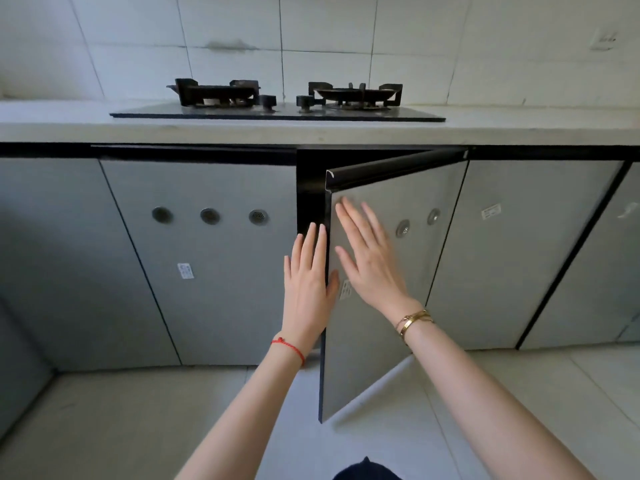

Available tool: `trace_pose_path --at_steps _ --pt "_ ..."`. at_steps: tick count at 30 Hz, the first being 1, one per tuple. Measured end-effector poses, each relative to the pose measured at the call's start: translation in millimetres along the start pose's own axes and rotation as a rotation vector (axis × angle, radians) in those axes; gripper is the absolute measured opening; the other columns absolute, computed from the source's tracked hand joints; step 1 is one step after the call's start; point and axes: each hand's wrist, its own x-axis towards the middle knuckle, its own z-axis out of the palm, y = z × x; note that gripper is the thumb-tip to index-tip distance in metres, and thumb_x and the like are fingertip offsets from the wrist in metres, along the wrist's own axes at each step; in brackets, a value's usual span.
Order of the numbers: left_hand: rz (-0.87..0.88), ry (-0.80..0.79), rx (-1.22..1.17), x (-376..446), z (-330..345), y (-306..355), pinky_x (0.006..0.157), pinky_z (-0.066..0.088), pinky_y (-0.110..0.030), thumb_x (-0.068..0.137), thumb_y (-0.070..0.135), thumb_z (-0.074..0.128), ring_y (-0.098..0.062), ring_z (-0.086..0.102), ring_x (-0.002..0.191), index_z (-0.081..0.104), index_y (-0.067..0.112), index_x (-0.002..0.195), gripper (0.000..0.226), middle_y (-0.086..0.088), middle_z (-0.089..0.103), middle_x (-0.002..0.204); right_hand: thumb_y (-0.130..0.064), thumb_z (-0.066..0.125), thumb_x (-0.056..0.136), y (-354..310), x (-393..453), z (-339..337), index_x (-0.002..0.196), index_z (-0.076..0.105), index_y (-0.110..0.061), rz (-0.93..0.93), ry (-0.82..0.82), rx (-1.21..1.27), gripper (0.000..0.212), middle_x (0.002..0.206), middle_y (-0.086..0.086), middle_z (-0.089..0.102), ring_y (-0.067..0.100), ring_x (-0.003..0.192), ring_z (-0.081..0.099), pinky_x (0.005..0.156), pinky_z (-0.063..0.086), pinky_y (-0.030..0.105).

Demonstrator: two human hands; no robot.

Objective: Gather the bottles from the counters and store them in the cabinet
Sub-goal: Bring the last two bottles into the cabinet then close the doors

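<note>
A grey cabinet door [388, 327] under the stove stands partly ajar, hinged on its right side, with a dark gap [310, 188] showing the cabinet's inside. My right hand [367, 254] lies flat on the door's front, fingers spread. My left hand [308, 275] is flat at the door's free edge, fingers straight, thumb behind the edge. No bottle is in view; the cabinet's contents are hidden in the dark.
A two-burner gas stove [277, 98] sits on the pale counter [519, 128]. Shut grey cabinet doors [207, 258] flank the ajar one on both sides. A tiled floor [138, 420] lies below, and a white tiled wall behind.
</note>
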Motion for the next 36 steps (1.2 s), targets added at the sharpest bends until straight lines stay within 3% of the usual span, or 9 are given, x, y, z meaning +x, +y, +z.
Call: trace_pose_path --at_steps 12,27,36 --pt "-0.079 -0.019 0.168 78.1 16.6 -72.4 0.118 0.018 -0.056 0.092 0.013 0.047 -0.025 0.005 0.151 0.010 0.027 0.153 0.073 0.002 0.007 0.163 -0.032 0.046 0.099 21.9 82.1 79.7 0.156 0.006 -0.019 -0.044 -0.069 -0.017 0.070 0.164 -0.005 0.002 0.020 0.152 0.000 0.121 0.018 0.048" --pt "-0.112 -0.016 0.239 114.4 9.7 -106.3 0.118 0.019 -0.054 0.093 0.017 0.049 -0.026 0.007 0.150 0.011 0.020 0.154 0.072 0.002 0.004 0.163 -0.033 0.051 0.097 29.4 117.3 107.2 0.155 0.014 -0.018 -0.013 -0.040 -0.023 0.071 0.164 -0.005 0.009 0.021 0.151 0.008 0.123 0.014 0.047" --pt "-0.094 -0.041 0.312 130.6 8.0 -126.5 0.112 0.029 -0.056 0.091 0.018 0.052 -0.028 0.015 0.149 0.016 0.018 0.153 0.072 0.000 0.006 0.163 -0.033 0.060 0.092 34.3 122.3 118.6 0.155 0.012 -0.017 -0.010 -0.023 -0.055 0.082 0.164 -0.004 0.008 0.022 0.151 0.009 0.121 0.020 0.047"
